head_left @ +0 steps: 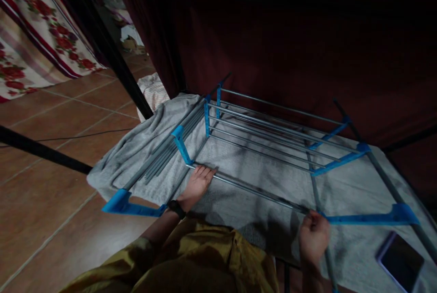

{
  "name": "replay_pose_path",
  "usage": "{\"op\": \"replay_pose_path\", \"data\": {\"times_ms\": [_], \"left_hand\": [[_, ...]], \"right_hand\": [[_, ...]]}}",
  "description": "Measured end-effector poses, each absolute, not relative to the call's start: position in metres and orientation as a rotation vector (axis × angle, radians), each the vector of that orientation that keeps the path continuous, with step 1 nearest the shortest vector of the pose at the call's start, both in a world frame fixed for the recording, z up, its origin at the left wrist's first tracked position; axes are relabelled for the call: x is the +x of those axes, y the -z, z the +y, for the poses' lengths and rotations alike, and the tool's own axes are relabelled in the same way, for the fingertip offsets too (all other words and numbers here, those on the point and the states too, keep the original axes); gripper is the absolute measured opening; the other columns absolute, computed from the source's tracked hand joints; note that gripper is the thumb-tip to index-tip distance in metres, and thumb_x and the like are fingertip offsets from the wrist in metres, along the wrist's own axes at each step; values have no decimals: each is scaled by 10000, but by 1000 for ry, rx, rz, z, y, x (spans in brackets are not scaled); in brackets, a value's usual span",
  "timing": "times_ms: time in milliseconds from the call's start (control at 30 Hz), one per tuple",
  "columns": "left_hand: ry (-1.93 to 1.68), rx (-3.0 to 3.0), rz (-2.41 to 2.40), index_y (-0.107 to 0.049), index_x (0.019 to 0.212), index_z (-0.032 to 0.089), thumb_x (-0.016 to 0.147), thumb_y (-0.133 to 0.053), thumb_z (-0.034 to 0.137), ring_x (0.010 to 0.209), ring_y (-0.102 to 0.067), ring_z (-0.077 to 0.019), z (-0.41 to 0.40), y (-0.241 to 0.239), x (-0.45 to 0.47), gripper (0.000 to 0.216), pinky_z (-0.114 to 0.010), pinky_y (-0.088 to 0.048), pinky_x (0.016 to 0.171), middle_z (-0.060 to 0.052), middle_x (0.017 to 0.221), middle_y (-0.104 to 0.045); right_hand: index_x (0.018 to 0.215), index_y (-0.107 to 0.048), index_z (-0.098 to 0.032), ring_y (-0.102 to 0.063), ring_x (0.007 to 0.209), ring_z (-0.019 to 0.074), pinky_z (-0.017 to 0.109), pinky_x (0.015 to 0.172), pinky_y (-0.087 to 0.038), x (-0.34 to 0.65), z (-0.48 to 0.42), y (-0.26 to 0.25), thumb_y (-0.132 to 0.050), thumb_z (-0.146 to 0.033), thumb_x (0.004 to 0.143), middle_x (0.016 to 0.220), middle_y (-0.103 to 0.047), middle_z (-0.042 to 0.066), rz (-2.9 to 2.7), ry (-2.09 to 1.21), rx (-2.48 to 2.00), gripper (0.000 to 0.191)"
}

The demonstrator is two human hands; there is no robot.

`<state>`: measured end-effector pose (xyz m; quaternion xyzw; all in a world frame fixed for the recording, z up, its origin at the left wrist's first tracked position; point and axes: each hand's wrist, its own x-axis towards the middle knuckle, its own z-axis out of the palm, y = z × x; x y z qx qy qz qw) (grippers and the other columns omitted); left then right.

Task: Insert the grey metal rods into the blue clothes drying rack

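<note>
Head view: the left hand (198, 181) grips a metal rod (252, 188) beside a blue bracket (182, 146); the right hand (314, 234) pinches its other end by the right bracket (362, 219). Seating the rod seems underway, calling for aligned ends. Open grey blanket (251, 168) lies beyond; a phone (401, 260) limits room rightward.

Both arms (160, 228) reach over the blanket's (269, 174) near edge; left hand (198, 181) palm down, fingers curled; right hand (314, 237) seemingly pinching, dimly lit.
</note>
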<state>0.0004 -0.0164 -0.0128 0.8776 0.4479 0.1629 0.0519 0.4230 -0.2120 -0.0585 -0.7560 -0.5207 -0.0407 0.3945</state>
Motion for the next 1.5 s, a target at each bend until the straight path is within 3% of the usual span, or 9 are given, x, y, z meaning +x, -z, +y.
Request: {"op": "replay_pose_path", "data": {"times_ms": [133,300,500,600,700,833,1067,1267,1500], "left_hand": [[-448,2693,1389,-764,1475,212,984,-482,42,1204,-712,-340,-18,7,3,591,-525,-522,1182,-145,1146,-799],[-417,2680,1400,-765,1467,202,1007,-480,48,1228,-716,-340,-17,3,5,562,-519,-517,1189,-150,1160,-799],[-603,2642,1364,-753,1453,254,983,-506,46,1340,-703,-327,-21,5,7,570,-571,-461,1284,-135,1288,-807],[-958,2445,1520,-744,1350,254,1021,-527,124,1394,-668,-339,-27,17,1,415,-599,-459,1282,-156,1355,-771],[-1409,1914,1800,-686,1197,240,1004,-641,263,1284,-681,-373,-25,32,-13,199,-615,-520,1190,-171,1263,-732],[-1713,1324,1914,-575,1178,278,885,-778,339,1286,-663,-356,-3,34,-32,361,-586,-556,1142,-125,1261,-680],[-1478,1146,1484,-710,1177,247,816,-849,369,1210,-750,-326,21,17,-29,406,-518,-563,1145,-100,1160,-796],[-1560,1054,1508,-729,1070,250,862,-800,479,1058,-749,-290,26,22,-16,317,-498,-576,1092,-62,1018,-778],[-1537,1108,1559,-693,988,272,801,-749,281,1069,-756,-291,31,29,-18,196,-517,-584,1115,-57,997,-775]], "right_hand": [[1364,-743,-235,-757,1150,424,655,1020,-608,375,-181,61,-425,-500,1140,1186,-793,214,-1451,39,-1850,471],[1495,-710,-248,-735,1295,335,585,1205,-543,302,-135,44,-436,-244,1149,1377,-805,154,-1927,-35,-1685,441],[1548,-711,-279,-783,1124,293,453,1050,-612,278,-105,24,-459,-49,1066,1289,-829,119,-2205,-83,-1731,590],[1539,-724,-294,-791,1102,288,435,1019,-625,281,-103,24,-447,-42,1067,1262,-831,113,-2223,-104,-1733,602],[1530,-732,-277,-795,1082,292,434,996,-634,283,-104,26,-437,-75,1095,1230,-832,115,-2226,-122,-1725,563],[1514,-739,-294,-795,1055,295,430,969,-633,283,-104,27,-445,-73,1083,1197,-831,108,-2206,-118,-1729,566],[1521,-735,-319,-796,1065,289,420,986,-624,285,-102,25,-443,-60,1067,1209,-827,97,-2187,-118,-1728,598],[1528,-740,-319,-789,1087,303,428,991,-613,287,-100,27,-469,-56,1049,1223,-829,107,-2185,-122,-1773,610],[1523,-739,-321,-788,1045,284,423,977,-606,285,-99,35,-476,-46,1046,1224,-841,104,-2209,-84,-1775,611]]}}
